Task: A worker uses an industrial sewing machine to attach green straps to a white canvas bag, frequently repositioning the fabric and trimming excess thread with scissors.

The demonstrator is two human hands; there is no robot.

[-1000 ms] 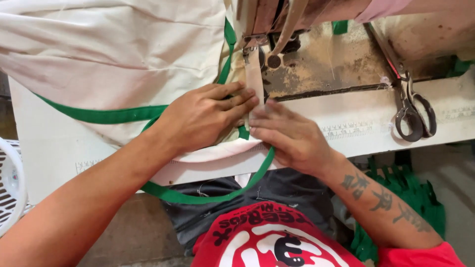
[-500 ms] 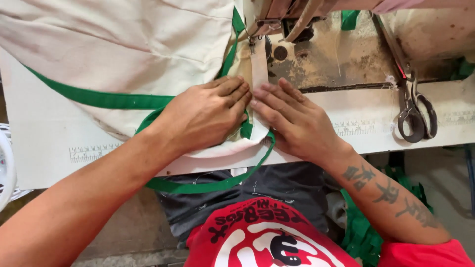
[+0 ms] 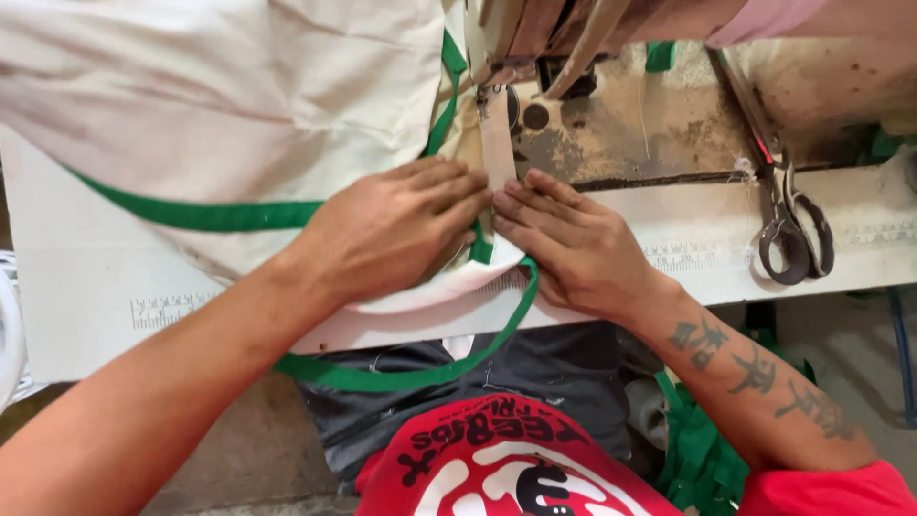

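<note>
A cream fabric piece (image 3: 220, 105) edged with green binding tape (image 3: 205, 216) lies across the sewing table. My left hand (image 3: 392, 229) lies flat on the cloth, fingers pointing right toward the seam. My right hand (image 3: 573, 244) presses down beside it, fingertips nearly touching the left ones. Between them a narrow cream strip (image 3: 497, 148) runs up under the sewing machine head (image 3: 535, 38). A loop of the green tape (image 3: 420, 373) hangs off the table's front edge over my lap.
Grey metal scissors (image 3: 788, 229) lie on the white table (image 3: 86, 306) at the right. The worn machine bed (image 3: 650, 124) sits behind my right hand. A heap of green tape (image 3: 702, 449) lies under my right forearm. A white basket edge (image 3: 8, 334) shows at far left.
Both hands and the cloth have slid slightly forward toward the machine head, and the view has shifted a little. The hands stay pressed flat on the fabric.
</note>
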